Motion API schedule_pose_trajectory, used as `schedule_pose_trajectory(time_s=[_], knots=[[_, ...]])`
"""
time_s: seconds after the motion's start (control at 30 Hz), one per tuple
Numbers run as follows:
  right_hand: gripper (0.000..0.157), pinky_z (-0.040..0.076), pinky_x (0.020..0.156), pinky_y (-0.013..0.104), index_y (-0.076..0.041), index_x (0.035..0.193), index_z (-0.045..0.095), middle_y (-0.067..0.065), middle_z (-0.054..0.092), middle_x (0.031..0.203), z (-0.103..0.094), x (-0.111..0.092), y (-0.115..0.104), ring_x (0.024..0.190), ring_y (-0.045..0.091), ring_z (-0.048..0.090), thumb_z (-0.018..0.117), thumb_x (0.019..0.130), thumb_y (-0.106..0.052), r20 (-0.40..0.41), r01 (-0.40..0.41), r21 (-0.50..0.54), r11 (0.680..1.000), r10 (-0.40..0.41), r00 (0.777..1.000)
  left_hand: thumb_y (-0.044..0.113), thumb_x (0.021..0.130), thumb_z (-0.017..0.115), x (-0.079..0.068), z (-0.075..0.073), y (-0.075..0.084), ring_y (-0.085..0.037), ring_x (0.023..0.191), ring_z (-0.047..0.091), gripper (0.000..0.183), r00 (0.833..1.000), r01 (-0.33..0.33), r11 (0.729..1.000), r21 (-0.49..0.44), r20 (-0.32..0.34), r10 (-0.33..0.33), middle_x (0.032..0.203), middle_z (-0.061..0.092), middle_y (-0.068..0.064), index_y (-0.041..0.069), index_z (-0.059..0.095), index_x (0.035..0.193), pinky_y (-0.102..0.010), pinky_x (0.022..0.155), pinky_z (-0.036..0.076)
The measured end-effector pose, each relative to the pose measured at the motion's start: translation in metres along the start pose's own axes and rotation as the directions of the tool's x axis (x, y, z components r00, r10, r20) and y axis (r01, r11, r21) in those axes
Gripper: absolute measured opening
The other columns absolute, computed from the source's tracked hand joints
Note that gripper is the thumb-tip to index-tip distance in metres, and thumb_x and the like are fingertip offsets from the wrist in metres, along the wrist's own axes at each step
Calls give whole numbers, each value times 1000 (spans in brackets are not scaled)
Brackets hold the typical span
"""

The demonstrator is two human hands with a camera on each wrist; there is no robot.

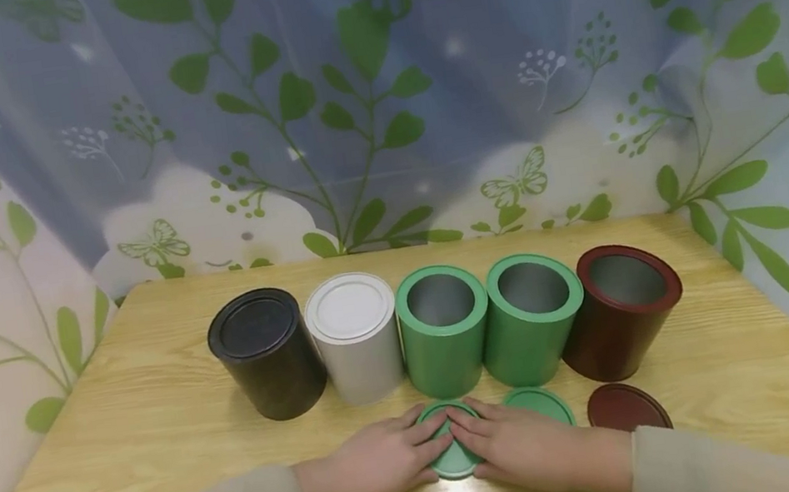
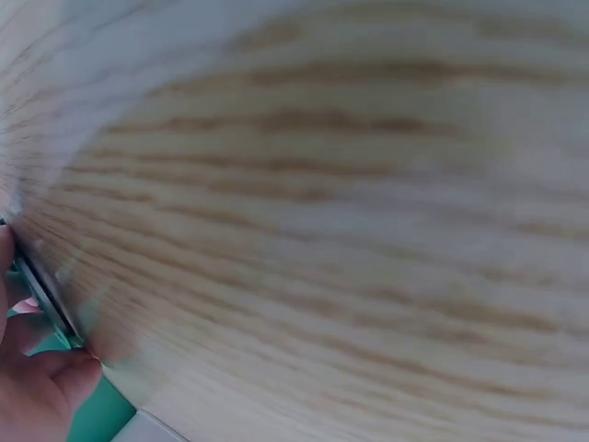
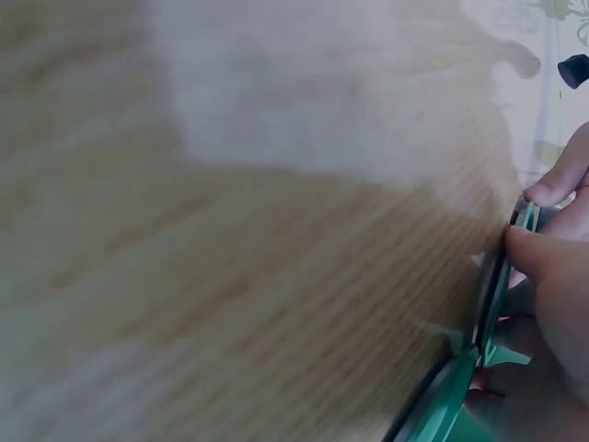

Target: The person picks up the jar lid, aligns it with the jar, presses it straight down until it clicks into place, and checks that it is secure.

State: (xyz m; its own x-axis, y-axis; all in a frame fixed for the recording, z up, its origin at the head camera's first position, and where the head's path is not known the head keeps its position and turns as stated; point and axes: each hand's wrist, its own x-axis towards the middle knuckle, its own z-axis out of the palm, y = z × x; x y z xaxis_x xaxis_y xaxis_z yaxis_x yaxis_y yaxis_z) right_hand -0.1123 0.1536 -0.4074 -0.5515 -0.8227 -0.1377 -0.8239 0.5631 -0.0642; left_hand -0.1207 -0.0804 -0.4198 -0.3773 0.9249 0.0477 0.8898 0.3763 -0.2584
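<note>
**Green lid (image 1: 458,462) steadied flat from both sides**

We see the left hand (image 1: 372,463) and right hand (image 1: 524,442) meet over it on the counter (image 1: 121,452), just in front of the left green can (image 1: 445,365). Fingers on both: approx. straight, loosely spread across the top, thumbs by the near rim; nothing's clasped. We'd judge two-sided contact stops it sliding.

A second green lid (image 1: 541,403), part-hidden by the right hand, & a dark red lid (image 1: 625,408) lie near same-colour cans, prob. to keep pairs matched. The right green can (image 1: 530,349), left one & dark red can (image 1: 609,346) stand uncapped; black can (image 1: 272,372) & white can (image 1: 359,360) look capped.
</note>
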Motion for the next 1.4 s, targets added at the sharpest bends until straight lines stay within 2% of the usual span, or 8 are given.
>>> schedule_pose_trajectory(time_s=[0.13, 0.27, 0.47, 0.77, 0.87, 0.97, 1.17, 1.4], knots=[[53, 38, 102, 39, -3, 140, 42, 10, 36, 146, -1, -4, 0, 131, 34, 34, 43, 99, -36, 5, -19, 43, 999, 19, 1000, 40, 98, 43, 3, -2, -1, -26, 119, 51, 46, 1000, -21, 1000, 0, 3, 21, 133, 52, -10, 10, 56, 131, -29, 98, 41], [49, 38, 101, 42, -4, 140, 42, 8, 36, 146, -1, -5, 0, 131, 35, 35, 39, 101, -34, -23, -1, 116, 993, 4, 1000, 35, 100, 42, -1, -6, -4, -28, 120, 50, 43, 999, 22, 992, -122, 26, -19, 131, 53, -11, 7, 56, 130, -30, 97, 42], [48, 39, 100, 42, -2, 140, 42, 9, 38, 145, -6, -8, -1, 129, 34, 37, 38, 102, -32, -43, 14, 173, 985, -7, 999, 32, 101, 40, -7, -8, -6, -30, 124, 46, 44, 998, 61, 951, -304, 21, -57, 134, 50, -13, 4, 53, 132, -33, 99, 40], [48, 39, 99, 47, -3, 140, 42, 8, 38, 145, -29, -13, -7, 131, 34, 34, 40, 101, -31, -52, -32, 246, 969, 46, 998, 32, 101, 39, -11, -27, -7, -31, 129, 39, 46, 993, 119, 908, -402, 36, -114, 140, 43, -13, 3, 50, 134, -37, 101, 39], [48, 39, 99, 46, -2, 140, 42, 8, 37, 145, -35, -16, -9, 132, 33, 32, 40, 101, -31, -78, -24, 239, 971, 44, 996, 33, 101, 39, -13, -35, -7, -32, 129, 39, 47, 992, 112, 906, -409, -3, -124, 140, 43, -14, 2, 50, 134, -38, 100, 39], [48, 39, 99, 45, -2, 139, 43, 9, 38, 145, -43, -20, -11, 132, 33, 32, 41, 101, -31, -128, -10, 186, 983, 35, 991, 36, 101, 40, -14, -42, -7, -33, 127, 40, 48, 987, 95, 917, -388, -84, -138, 139, 45, -15, 1, 52, 132, -39, 100, 39], [46, 43, 95, 44, -2, 136, 48, 9, 43, 141, -65, -27, -18, 129, 33, 38, 51, 97, -26, -233, -7, 59, 998, 20, 972, 38, 99, 44, -12, -57, -9, -33, 125, 44, 49, 960, 64, 954, -294, -243, -140, 134, 50, -15, 0, 57, 127, -38, 100, 39], [46, 44, 95, 41, -1, 135, 49, 11, 44, 140, -84, -28, -16, 128, 32, 40, 55, 95, -24, -297, 20, -20, 1000, -25, 955, 35, 98, 46, -11, -78, -15, -33, 122, 47, 46, 936, 54, 972, -229, -328, -129, 132, 52, -16, 0, 59, 125, -36, 99, 41]])
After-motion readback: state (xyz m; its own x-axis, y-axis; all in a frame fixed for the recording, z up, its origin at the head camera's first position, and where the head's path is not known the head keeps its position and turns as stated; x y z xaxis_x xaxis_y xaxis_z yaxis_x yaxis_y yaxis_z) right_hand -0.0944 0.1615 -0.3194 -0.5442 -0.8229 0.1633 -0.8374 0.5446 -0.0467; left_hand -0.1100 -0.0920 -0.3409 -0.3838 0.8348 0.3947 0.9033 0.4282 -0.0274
